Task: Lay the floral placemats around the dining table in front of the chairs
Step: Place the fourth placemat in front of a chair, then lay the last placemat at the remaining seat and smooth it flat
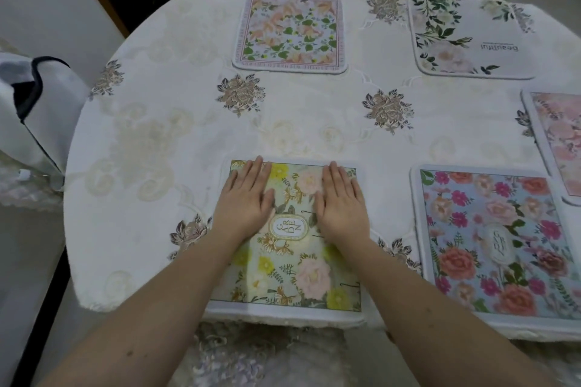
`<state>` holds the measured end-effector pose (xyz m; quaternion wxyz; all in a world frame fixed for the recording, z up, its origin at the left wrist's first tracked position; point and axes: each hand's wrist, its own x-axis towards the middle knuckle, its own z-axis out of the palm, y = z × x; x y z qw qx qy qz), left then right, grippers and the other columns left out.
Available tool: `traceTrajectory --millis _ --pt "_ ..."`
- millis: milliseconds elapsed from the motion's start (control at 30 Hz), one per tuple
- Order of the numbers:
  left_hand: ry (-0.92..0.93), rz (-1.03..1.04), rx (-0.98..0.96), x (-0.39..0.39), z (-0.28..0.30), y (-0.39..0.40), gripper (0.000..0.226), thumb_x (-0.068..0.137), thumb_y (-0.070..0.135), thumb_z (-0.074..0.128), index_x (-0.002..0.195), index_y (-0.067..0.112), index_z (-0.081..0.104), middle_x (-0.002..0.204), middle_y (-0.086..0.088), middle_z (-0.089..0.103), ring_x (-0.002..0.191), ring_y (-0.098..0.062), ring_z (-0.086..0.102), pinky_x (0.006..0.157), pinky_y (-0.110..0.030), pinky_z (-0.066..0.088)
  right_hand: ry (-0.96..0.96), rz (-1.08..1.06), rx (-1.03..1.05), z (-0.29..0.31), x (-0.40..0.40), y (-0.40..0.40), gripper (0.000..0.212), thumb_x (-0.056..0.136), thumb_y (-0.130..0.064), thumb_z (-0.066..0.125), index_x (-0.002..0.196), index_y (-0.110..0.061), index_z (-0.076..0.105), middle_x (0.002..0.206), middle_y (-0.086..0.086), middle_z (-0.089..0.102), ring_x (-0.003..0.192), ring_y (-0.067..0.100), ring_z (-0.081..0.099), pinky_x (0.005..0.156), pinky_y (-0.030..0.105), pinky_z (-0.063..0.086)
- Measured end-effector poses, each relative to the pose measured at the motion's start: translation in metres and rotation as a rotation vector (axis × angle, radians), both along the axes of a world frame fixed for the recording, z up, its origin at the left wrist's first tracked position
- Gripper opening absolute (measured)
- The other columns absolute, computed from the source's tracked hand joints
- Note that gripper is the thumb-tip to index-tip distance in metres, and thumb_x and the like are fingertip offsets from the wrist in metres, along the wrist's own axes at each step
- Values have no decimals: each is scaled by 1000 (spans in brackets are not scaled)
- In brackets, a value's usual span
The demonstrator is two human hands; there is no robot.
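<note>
Both hands, left (243,198) and right (341,199), press flat with fingers straight on the "GARDEN" placemat (287,261). Across the worktop (176,122), another placemat (468,38) reads "Beautiful", upside down.

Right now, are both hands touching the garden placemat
Touching. The head view shows the left hand and right hand lying flat, fingers straight, on the garden placemat.
</note>
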<state>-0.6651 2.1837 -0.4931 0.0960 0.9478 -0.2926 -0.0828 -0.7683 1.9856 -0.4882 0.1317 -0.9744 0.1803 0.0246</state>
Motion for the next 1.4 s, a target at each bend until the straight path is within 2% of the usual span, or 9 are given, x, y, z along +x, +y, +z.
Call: traceTrajectory --millis 267,367,600,833,967,1100,1233,1333,1400 --pt "51 106 32 7 6 51 64 102 48 11 157 18 -2 166 1 -2 152 -12 -3 123 -33 1 46 -105 61 3 -16 -27 60 105 -37 18 157 -11 5 166 4 2 153 15 0 123 32 -3" --pt "72 154 90 -1 15 45 63 103 44 12 157 15 -1 166 -2 -2 152 -16 -3 123 -37 -1 32 -167 116 11 -18 -9 58 105 -32 21 157 -7 10 166 8 7 153 20 4 123 35 0" --pt "59 121 -184 -90 31 14 53 106 28 22 155 10 24 164 -9 17 152 -21 9 123 -38 8 -64 -127 244 11 -55 88 56 105 -21 24 157 -10 7 166 5 6 153 18 1 121 30 -5" --pt "66 83 0 -117 5 32 57 104 43 18 158 26 6 166 3 4 152 -13 1 123 -40 1 -1 85 52 4 -88 96 56 105 -32 24 157 -11 16 165 5 13 153 18 8 124 36 4" --pt "59 11 37 -104 0 65 59 102 52 12 157 33 -1 166 5 1 151 -11 -5 122 -38 -3 5 59 41 8 -109 71 56 105 -31 30 156 -11 19 164 6 17 152 19 10 124 36 4" --pt "73 1 40 -95 1 93 62 101 56 11 157 31 0 166 5 0 151 -11 -6 123 -38 2 67 -2 44 9 -123 47 58 105 -37 18 157 -15 7 166 2 5 152 13 0 123 33 -2" --pt "51 -35 95 -92 10 100 68 99 59 14 158 26 0 165 3 -1 152 -15 -1 122 -38 2 122 -25 58 15 -129 37 58 105 -36 19 157 -13 9 166 2 6 153 14 1 121 32 -8" --pt "39 -35 199 -91 22 92 70 99 58 15 158 22 4 166 -2 2 152 -19 3 121 -41 -3 177 -8 97 27 -126 34 59 105 -36 19 157 -12 8 166 4 4 153 16 2 123 38 0" --pt "66 -42 293 -86 34 82 70 100 54 23 157 17 10 166 -7 8 152 -25 10 121 -47 5 228 9 92 41 -121 32 60 104 -34 25 157 -8 12 165 9 10 152 21 10 123 41 7"
